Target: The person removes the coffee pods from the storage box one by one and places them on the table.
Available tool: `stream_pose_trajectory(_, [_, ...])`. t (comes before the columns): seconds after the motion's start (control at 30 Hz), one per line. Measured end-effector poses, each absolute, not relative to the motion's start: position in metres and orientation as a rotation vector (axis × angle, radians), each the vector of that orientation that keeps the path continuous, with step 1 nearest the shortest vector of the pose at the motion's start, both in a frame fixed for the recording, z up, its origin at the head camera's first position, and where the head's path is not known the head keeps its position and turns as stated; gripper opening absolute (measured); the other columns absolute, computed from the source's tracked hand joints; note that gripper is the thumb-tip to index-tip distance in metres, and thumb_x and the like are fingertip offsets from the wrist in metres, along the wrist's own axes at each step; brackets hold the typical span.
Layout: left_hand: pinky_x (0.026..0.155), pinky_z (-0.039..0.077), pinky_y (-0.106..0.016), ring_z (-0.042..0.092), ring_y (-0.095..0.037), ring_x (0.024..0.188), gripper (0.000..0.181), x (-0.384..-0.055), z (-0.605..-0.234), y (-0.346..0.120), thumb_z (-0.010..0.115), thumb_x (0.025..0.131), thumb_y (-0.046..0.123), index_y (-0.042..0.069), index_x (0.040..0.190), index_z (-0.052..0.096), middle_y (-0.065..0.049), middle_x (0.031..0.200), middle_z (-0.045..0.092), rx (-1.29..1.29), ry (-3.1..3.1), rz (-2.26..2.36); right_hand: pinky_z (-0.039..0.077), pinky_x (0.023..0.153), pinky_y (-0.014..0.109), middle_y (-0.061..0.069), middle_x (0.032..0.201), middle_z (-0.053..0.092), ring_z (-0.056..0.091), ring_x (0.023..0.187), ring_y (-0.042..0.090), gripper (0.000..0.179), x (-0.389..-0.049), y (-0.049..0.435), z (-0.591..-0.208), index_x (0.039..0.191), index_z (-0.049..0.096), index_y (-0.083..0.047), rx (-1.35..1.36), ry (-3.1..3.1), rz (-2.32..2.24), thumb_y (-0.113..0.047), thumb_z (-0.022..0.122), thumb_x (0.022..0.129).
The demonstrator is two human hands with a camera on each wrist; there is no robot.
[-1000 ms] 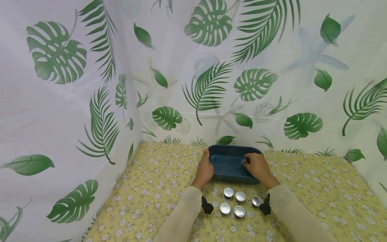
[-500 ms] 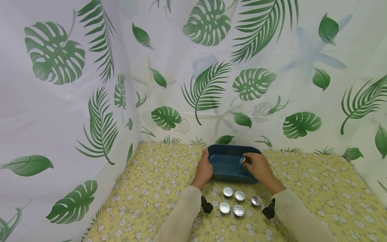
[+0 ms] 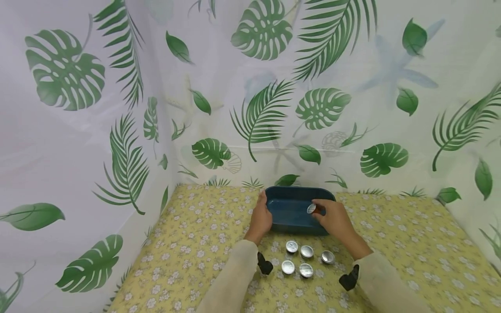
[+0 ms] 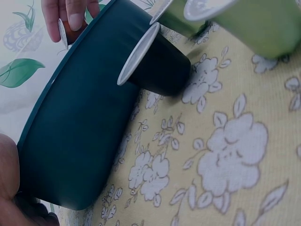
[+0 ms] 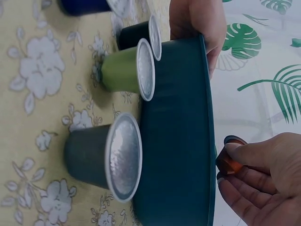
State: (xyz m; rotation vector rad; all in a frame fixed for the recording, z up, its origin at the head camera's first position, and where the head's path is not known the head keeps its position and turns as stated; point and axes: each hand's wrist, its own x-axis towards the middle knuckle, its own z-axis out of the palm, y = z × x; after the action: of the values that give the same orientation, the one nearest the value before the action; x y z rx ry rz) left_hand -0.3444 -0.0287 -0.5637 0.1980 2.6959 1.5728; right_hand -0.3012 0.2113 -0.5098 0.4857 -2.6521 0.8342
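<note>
A dark teal rectangular tub [image 3: 287,212] stands at the back of the table. My left hand [image 3: 260,219] holds its left end; in the right wrist view, that hand's fingers [image 5: 200,21] reach over the end wall. Over the tub's right part, my right hand [image 3: 335,219] pinches an orange-brown coffee capsule [image 5: 230,162] between thumb and fingers. Its foil lid [image 3: 311,208] faces left in the head view. In front of the tub stand several more capsules, lids up, among them a green capsule [image 5: 124,70], a grey one [image 5: 101,155] and a black one [image 4: 157,66].
A yellow flowered cloth [image 3: 203,261] covers the table. Behind it and on the left rise white curtains [image 3: 274,165] with green leaf prints, close to the tub's back edge. A blue capsule [image 5: 89,5] shows at the top of the right wrist view.
My right hand has turned the pinched capsule so that more of its foil lid shows, and the right wrist has swung outward. My left hand keeps its place on the tub. The view has shifted slightly.
</note>
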Motion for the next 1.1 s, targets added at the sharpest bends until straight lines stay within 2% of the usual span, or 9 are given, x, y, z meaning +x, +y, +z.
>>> stream_pose_trajectory(0.13, [0.054, 0.036, -0.032, 0.046, -0.017, 0.047, 0.065, -0.345, -0.563, -0.029, 0.032, 0.109, 0.004, 0.025, 0.165, 0.004, 0.000, 0.170, 0.004, 0.192, 2.699, 1.555, 0.042, 0.054, 0.029, 0.016, 0.097, 0.074, 0.064, 0.070, 0.019, 0.044, -0.295, 0.211, -0.507, 0.123, 0.069, 0.007, 0.490, -2.636, 0.844, 0.000, 0.083, 0.082])
stream_pose_trajectory(0.23, [0.054, 0.037, -0.032, 0.045, -0.016, 0.046, 0.066, -0.346, -0.563, -0.029, 0.032, 0.109, 0.004, 0.025, 0.165, 0.004, -0.002, 0.170, 0.004, 0.193, 2.697, 1.549, 0.037, 0.050, 0.028, 0.017, 0.098, 0.073, 0.053, 0.055, 0.013, 0.044, -0.290, 0.211, -0.503, 0.124, 0.069, 0.007, 0.488, -2.625, 0.851, 0.000, 0.082, 0.082])
stream_pose_trajectory(0.33, [0.054, 0.037, -0.032, 0.048, -0.017, 0.047, 0.066, -0.347, -0.562, -0.029, 0.033, 0.110, 0.004, 0.025, 0.165, 0.004, -0.004, 0.171, 0.005, 0.196, 2.697, 1.555, 0.037, 0.050, 0.028, 0.018, 0.099, 0.073, 0.045, 0.048, 0.008, 0.044, -0.286, 0.211, -0.498, 0.125, 0.069, 0.006, 0.479, -2.619, 0.856, 0.000, 0.082, 0.083])
stream_pose_trajectory(0.43, [0.055, 0.038, -0.033, 0.052, -0.020, 0.050, 0.065, -0.347, -0.561, -0.029, 0.033, 0.110, 0.005, 0.024, 0.165, 0.004, -0.005, 0.171, 0.005, 0.208, 2.697, 1.570, 0.042, 0.052, 0.028, 0.017, 0.099, 0.073, 0.050, 0.053, 0.007, 0.043, -0.281, 0.212, -0.496, 0.124, 0.069, 0.006, 0.471, -2.614, 0.862, 0.000, 0.081, 0.083])
stream_pose_trajectory(0.63, [0.058, 0.038, -0.034, 0.054, -0.019, 0.055, 0.064, -0.345, -0.562, -0.028, 0.032, 0.110, 0.005, 0.023, 0.165, 0.005, -0.002, 0.170, 0.006, 0.206, 2.713, 1.551, 0.051, 0.057, 0.029, 0.017, 0.097, 0.074, 0.064, 0.066, 0.016, 0.044, -0.272, 0.213, -0.497, 0.123, 0.070, 0.006, 0.457, -2.602, 0.866, 0.001, 0.083, 0.081])
stream_pose_trajectory(0.93, [0.054, 0.037, -0.032, 0.048, -0.019, 0.048, 0.065, -0.343, -0.560, -0.029, 0.032, 0.109, 0.003, 0.023, 0.165, 0.005, -0.005, 0.170, 0.005, 0.204, 2.693, 1.568, 0.051, 0.056, 0.027, 0.014, 0.093, 0.074, 0.062, 0.065, 0.016, 0.046, -0.256, 0.215, -0.500, 0.124, 0.070, 0.004, 0.431, -2.579, 0.864, 0.001, 0.084, 0.079])
stream_pose_trajectory(1.1, [0.054, 0.037, -0.033, 0.047, -0.018, 0.047, 0.066, -0.343, -0.561, -0.029, 0.032, 0.109, 0.003, 0.023, 0.165, 0.005, -0.006, 0.171, 0.005, 0.205, 2.689, 1.579, 0.054, 0.060, 0.029, 0.012, 0.094, 0.073, 0.066, 0.070, 0.019, 0.047, -0.247, 0.214, -0.496, 0.125, 0.070, 0.004, 0.408, -2.588, 0.889, 0.002, 0.084, 0.080])
